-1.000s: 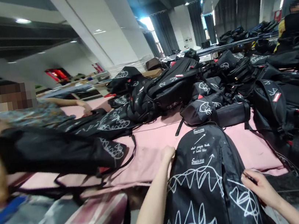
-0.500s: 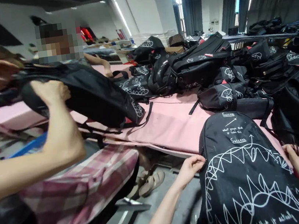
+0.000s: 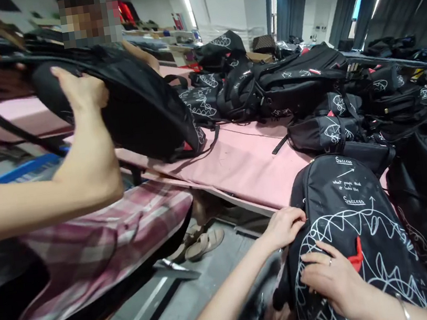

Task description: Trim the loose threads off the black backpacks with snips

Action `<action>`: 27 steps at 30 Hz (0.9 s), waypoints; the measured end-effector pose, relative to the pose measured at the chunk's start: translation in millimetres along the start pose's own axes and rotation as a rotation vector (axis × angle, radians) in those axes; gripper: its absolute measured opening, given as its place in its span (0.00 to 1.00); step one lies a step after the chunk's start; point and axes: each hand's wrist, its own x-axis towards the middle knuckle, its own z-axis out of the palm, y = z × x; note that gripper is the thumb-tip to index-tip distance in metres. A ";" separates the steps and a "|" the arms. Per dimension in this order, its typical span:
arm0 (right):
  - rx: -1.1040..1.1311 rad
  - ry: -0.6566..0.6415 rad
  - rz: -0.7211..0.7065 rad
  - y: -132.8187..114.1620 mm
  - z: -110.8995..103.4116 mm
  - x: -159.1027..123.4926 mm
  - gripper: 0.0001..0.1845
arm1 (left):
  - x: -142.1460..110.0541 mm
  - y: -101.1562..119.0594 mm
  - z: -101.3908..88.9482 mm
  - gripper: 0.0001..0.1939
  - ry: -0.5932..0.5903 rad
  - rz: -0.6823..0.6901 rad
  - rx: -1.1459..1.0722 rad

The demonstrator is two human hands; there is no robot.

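A black backpack (image 3: 338, 230) stands tilted in front of me, its face printed with white scribbles and the word "Success". At its left side edge, my left hand (image 3: 286, 226) pinches the fabric with bent fingers. My right hand (image 3: 331, 281) has a ring and a bracelet and lies across the lower front panel, fingers curled toward the left side. A small red object (image 3: 356, 256) sticks out beside its knuckles, seemingly from the palm; its kind is unclear. The backpack's bottom runs out of view.
At left a co-worker's hands (image 3: 84, 90) handle another black backpack (image 3: 142, 106). Several more backpacks (image 3: 298, 82) are piled along the pink tabletop (image 3: 233, 162). A metal frame (image 3: 175, 268) and sandals (image 3: 205, 243) are on the floor at lower left.
My right hand has moved left from the backpack's right edge onto its front, and the red object now shows. My left hand stays at the left edge. The co-worker's backpack has shifted.
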 end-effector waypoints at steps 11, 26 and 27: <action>0.049 0.028 0.085 4.1 12.8 -5.1 0.15 | 69.2 -23.6 13.9 0.06 0.677 0.028 0.061; 0.037 0.246 0.633 26.7 -29.2 -9.6 0.12 | 6.0 -5.0 44.7 0.05 0.556 0.041 -0.332; 0.012 0.203 0.698 29.7 -35.4 -7.4 0.13 | 6.5 -3.0 43.4 0.05 0.569 0.068 -0.284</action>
